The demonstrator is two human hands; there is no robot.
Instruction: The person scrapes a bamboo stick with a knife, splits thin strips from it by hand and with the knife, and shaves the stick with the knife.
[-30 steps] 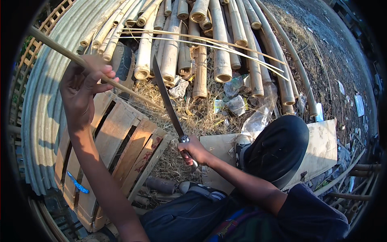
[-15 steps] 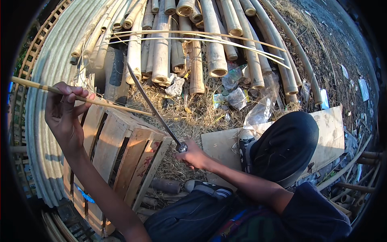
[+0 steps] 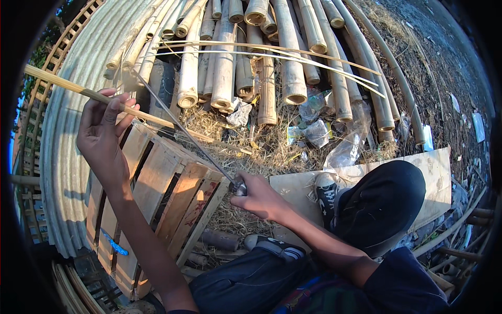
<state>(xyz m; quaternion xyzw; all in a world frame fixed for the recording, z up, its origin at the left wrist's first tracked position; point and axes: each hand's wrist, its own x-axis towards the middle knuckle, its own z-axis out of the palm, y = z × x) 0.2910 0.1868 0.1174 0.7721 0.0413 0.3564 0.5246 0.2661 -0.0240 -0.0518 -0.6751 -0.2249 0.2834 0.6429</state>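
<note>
My left hand [image 3: 106,152] is raised over a wooden slatted crate [image 3: 149,180], its thumb and fingers pinching a long, thin bamboo strip [image 3: 56,79]. The strip slants from the upper left down toward the dry grass, past the crate's top. In my right hand [image 3: 261,198], beside the crate's right corner, is the handle of a machete [image 3: 172,119]. Its narrow dark blade points up and left and crosses the strip in the picture just right of my left hand. Whether blade and strip touch, I cannot tell.
A pile of bamboo poles [image 3: 225,63] lies ahead, with several thin strips [image 3: 272,52] across it. Corrugated sheeting [image 3: 70,157] stands on the left. Crumpled plastic [image 3: 342,146] litters the grass. My shoe [image 3: 327,193] rests by a flat board [image 3: 435,180].
The bamboo strip now slants more steeply, its near left end raised. The machete blade has turned and looks thinner. My left hand has shifted right, and the whole view has moved slightly.
</note>
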